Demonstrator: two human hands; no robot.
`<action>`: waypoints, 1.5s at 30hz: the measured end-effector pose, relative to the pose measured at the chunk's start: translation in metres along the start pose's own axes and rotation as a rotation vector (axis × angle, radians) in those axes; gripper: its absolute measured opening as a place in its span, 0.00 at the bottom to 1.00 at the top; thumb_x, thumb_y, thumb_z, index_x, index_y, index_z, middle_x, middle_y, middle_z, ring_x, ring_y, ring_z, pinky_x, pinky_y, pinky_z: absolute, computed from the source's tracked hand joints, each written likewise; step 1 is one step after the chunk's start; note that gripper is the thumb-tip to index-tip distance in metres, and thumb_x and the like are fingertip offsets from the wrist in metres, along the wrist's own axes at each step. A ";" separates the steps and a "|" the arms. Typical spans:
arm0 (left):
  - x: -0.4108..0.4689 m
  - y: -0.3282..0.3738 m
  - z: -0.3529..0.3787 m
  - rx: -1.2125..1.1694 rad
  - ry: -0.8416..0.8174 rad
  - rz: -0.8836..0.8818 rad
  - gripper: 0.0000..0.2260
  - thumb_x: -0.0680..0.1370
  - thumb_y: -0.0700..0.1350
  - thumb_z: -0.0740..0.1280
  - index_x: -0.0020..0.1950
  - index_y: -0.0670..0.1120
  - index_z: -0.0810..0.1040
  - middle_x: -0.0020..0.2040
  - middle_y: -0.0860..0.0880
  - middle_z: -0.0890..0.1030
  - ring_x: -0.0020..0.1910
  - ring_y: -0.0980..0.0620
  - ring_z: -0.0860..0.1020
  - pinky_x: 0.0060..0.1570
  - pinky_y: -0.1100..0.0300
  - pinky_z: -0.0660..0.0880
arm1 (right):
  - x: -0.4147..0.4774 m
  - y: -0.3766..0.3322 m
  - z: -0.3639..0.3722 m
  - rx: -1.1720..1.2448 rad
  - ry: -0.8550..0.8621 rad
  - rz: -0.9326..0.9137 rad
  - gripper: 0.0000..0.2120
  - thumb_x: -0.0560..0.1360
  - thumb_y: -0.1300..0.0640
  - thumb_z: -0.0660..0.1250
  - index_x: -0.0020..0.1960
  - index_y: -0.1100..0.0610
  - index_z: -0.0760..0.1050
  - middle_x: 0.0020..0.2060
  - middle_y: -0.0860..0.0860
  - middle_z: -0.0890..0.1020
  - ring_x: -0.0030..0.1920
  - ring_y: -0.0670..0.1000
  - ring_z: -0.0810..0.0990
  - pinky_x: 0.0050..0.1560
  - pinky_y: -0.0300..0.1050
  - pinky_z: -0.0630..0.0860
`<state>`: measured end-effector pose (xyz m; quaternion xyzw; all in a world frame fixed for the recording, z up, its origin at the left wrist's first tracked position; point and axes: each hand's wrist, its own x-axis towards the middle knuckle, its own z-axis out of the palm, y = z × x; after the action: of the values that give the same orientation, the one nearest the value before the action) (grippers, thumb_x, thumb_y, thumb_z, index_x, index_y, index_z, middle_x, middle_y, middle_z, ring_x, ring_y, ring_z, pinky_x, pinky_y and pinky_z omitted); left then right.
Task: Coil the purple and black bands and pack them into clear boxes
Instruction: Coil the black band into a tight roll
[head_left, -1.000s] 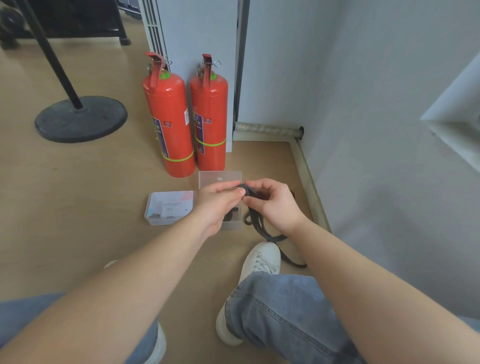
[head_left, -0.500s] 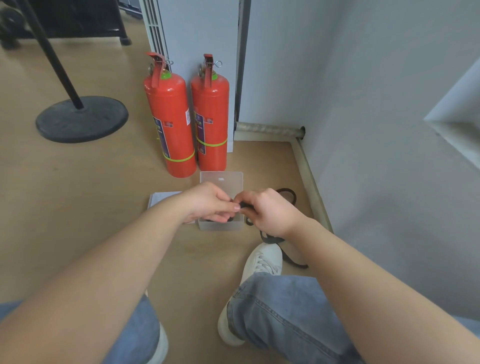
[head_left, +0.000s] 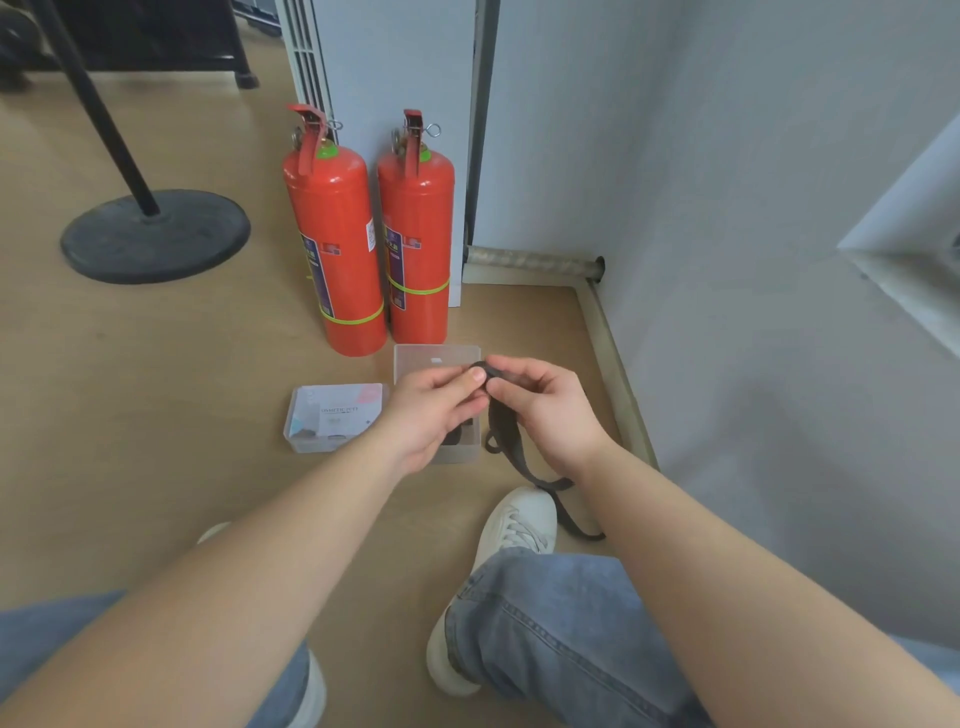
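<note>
A black band (head_left: 504, 431) hangs between my hands, its rolled end pinched at the top and its loose tail trailing down to the floor by my shoe. My left hand (head_left: 434, 415) and my right hand (head_left: 545, 410) both pinch that small coil, fingertips almost touching. Right behind and under my hands an open clear box (head_left: 436, 358) stands on the floor, with something dark inside it, mostly hidden by my left hand. To its left lies a closed clear box (head_left: 335, 423) with a printed card inside. No purple band is in view.
Two red fire extinguishers (head_left: 332, 249) stand just behind the boxes against a white cabinet. A grey wall and a baseboard (head_left: 615, 384) run along the right. A black round stand base (head_left: 156, 236) sits at far left. My white shoe (head_left: 517, 525) and jeans are below my hands.
My hands rose from just over the open box back to above it, still holding the black coil. The closed box, covered by my left arm half a second ago, shows again.
</note>
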<state>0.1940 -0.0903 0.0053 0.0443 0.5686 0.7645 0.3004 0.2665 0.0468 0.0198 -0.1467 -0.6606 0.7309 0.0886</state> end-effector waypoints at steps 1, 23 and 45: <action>0.000 0.000 0.001 -0.059 -0.004 -0.009 0.07 0.81 0.37 0.66 0.57 0.38 0.81 0.47 0.47 0.86 0.46 0.56 0.85 0.57 0.62 0.80 | 0.001 -0.001 0.000 -0.011 0.030 0.004 0.12 0.77 0.68 0.72 0.59 0.59 0.81 0.51 0.54 0.87 0.52 0.50 0.87 0.58 0.43 0.82; -0.002 0.020 0.000 -0.089 0.014 -0.235 0.11 0.78 0.36 0.71 0.61 0.41 0.77 0.48 0.45 0.84 0.41 0.53 0.82 0.41 0.67 0.80 | 0.012 -0.031 -0.006 -1.150 -0.173 -0.289 0.12 0.74 0.58 0.74 0.54 0.53 0.76 0.51 0.47 0.81 0.55 0.52 0.79 0.53 0.45 0.76; -0.006 0.023 -0.001 -0.067 -0.032 -0.223 0.04 0.81 0.42 0.68 0.53 0.50 0.76 0.46 0.51 0.87 0.44 0.55 0.86 0.49 0.60 0.75 | 0.009 -0.018 -0.004 -1.046 -0.116 -0.470 0.04 0.77 0.58 0.70 0.50 0.56 0.83 0.35 0.44 0.79 0.36 0.45 0.75 0.41 0.41 0.71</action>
<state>0.1889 -0.0979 0.0269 -0.0170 0.5394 0.7440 0.3941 0.2583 0.0552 0.0368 0.0200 -0.9528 0.2745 0.1278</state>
